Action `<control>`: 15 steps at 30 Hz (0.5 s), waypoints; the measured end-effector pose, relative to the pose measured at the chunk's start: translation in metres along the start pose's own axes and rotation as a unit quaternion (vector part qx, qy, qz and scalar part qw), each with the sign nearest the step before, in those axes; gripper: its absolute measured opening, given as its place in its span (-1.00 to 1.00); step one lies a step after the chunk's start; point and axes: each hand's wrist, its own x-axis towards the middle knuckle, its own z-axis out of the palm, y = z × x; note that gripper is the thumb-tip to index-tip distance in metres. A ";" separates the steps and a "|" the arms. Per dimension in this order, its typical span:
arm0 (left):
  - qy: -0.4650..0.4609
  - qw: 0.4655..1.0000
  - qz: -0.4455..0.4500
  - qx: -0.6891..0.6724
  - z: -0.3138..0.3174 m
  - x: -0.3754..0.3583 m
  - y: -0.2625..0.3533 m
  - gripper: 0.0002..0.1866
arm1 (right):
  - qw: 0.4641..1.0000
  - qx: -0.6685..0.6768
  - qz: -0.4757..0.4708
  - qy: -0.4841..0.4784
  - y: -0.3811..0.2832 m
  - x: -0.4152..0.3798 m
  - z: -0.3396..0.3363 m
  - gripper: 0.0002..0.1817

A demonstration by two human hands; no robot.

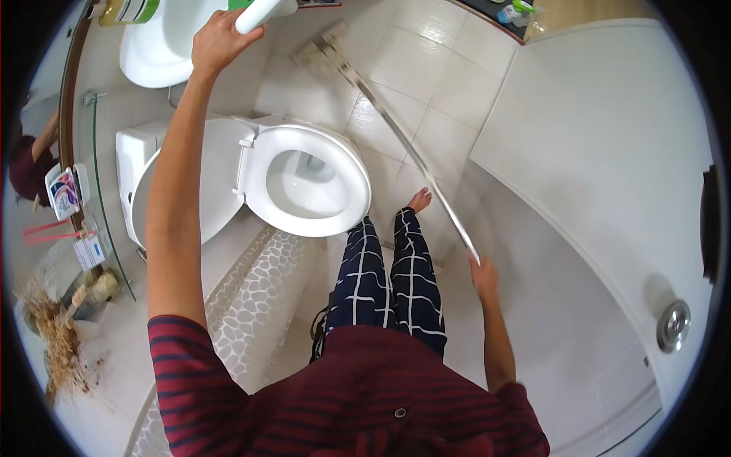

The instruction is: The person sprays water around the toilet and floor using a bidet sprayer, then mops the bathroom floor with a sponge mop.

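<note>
My left hand (221, 44), at the upper left over the sink's edge, is closed round the handle of a white and green object (263, 11), which is cut off by the top of the view. Lower right, my right hand (483, 276) grips the end of a long metal pole (411, 151). This pole slants up and left across the tiled floor to a blurred mop head (326, 47). The toilet (346, 198), its lid raised, stands between my left arm and the pole.
A white sink (141, 57) is at the upper left. Beside the mirror, a glass shelf (106, 206) holds small items and dried flowers (57, 343). A bathtub (586, 251) curves along the right. Bottles (516, 11) stand at the top right.
</note>
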 end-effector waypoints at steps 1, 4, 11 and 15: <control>0.002 1.000 0.006 -0.002 0.000 0.002 0.001 -0.49 | 0.998 -0.057 -0.011 0.025 0.045 -0.050 0.004 -0.38; 0.020 0.999 0.025 0.004 -0.003 0.001 0.000 -0.51 | 0.983 -0.106 0.146 -0.018 0.136 -0.222 0.043 -0.30; 0.036 0.998 0.051 0.000 -0.007 0.004 0.003 -0.53 | 0.988 0.028 0.148 0.046 0.056 -0.253 0.126 -0.30; 0.033 0.997 0.062 0.011 -0.004 0.001 0.002 -0.51 | 0.981 0.167 0.093 -0.025 -0.045 -0.083 0.129 -0.26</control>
